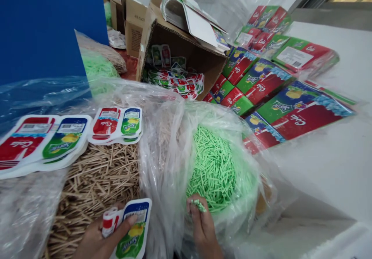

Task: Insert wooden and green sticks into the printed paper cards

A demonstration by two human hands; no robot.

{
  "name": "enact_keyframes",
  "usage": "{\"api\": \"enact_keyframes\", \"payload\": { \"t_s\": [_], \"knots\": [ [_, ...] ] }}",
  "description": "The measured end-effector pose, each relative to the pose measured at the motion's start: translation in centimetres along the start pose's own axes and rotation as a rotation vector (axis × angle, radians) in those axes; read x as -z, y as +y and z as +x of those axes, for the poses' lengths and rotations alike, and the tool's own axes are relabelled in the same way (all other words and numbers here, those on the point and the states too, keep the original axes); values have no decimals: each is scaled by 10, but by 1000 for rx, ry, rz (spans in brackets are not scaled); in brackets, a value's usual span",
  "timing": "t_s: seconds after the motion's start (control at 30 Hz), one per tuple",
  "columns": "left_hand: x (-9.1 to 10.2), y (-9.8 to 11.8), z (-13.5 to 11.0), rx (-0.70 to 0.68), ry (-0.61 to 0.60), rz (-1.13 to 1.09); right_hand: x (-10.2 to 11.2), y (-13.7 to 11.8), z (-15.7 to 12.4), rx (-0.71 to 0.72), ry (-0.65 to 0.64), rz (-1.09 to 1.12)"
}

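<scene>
Left hand (97,237) pinches a white-rimmed red-and-green packet (136,230) (red end curled) above thin brown sticks (101,173); right hand (202,226) clenches slim light-green sticks (199,205) by a clear plastic bag (247,177) — a slackened grip could scatter them.

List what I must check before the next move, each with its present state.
1. Left hand grips the thin, white-bordered, printed Cola-and-Sprite piece: ok.
2. That piece lies flat: not ok; its red-and-white part curls up near the thumb.
3. Right hand holds a bunch of thin, pale-green sticks: ok.
4. Number of sticks in that bunch: cannot tell; the fingers hide most of it.
5. Loose pale-green sticks exposed in the clear plastic bag: ok.
6. Bunch and printed piece apart: ok; there is a gap between the hands.
</scene>
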State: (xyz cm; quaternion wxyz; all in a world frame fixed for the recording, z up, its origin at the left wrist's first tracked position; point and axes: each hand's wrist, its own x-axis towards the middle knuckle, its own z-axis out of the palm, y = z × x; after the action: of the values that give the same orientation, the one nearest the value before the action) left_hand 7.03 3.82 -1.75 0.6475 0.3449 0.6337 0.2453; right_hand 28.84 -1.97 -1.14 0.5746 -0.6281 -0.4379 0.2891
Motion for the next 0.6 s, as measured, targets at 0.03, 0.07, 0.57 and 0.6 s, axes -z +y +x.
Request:
{"api": "enact_keyframes", "payload": {
  "t_s": [0.03,0.07,0.57,0.6],
  "knots": [
    [1,-2,3,-47,-34,24,-1,-1,1,7,-2,-3],
    [1,-4,5,-102,-62,52,-1,-1,1,14,-3,-2],
    [-10,-4,9,-635,-92,398,5,3,2,89,-117,-23],
    [-11,-3,8,-650,-99,404,5,1,2,69,-108,-4]
  ]
}}
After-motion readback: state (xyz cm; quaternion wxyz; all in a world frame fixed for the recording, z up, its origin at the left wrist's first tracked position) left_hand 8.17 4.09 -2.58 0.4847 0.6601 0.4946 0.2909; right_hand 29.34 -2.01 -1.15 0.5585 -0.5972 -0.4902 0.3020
